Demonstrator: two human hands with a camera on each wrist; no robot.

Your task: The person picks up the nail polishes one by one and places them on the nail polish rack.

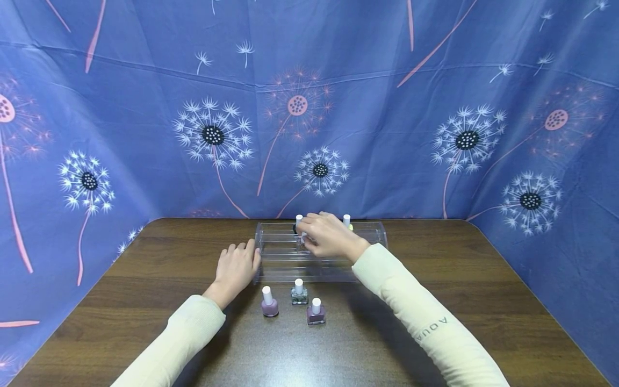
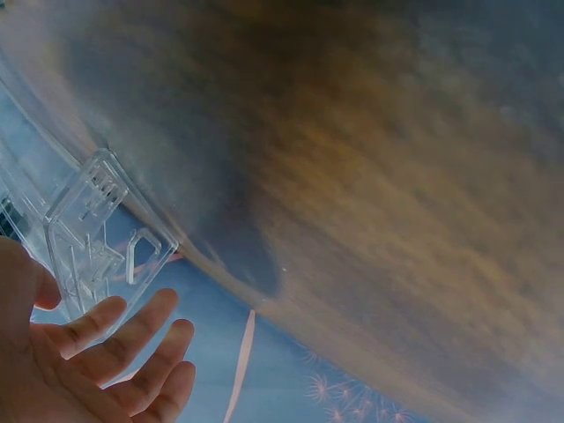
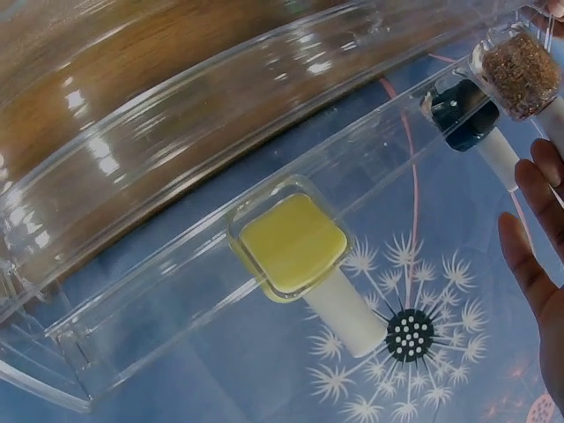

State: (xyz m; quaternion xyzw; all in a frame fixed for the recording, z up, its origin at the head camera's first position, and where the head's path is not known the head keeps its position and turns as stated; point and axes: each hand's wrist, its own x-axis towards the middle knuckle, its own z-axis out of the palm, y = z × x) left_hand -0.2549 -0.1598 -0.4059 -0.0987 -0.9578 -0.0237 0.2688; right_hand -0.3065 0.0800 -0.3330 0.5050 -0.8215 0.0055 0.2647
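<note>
My right hand [image 1: 329, 235] is over the clear tiered rack [image 1: 280, 258] and pinches a nail polish bottle by its white cap. In the right wrist view that bottle [image 3: 520, 72] shows brown glitter through clear glass, and fingers partly cover its cap. A dark green nail polish bottle [image 3: 463, 115] is right beside it on the rack. Farther along the same tier stands a yellow nail polish bottle [image 3: 293, 242]. My left hand [image 1: 237, 266] rests against the rack's left end, its fingers extended and spread by the clear side panel [image 2: 88, 220].
In front of the rack, on the brown wooden table [image 1: 435, 301], stand a lilac bottle [image 1: 270, 306], a clear bottle with dark glitter [image 1: 299, 295] and a purple bottle [image 1: 316, 314]. A blue dandelion-print cloth [image 1: 377, 140] hangs behind the table.
</note>
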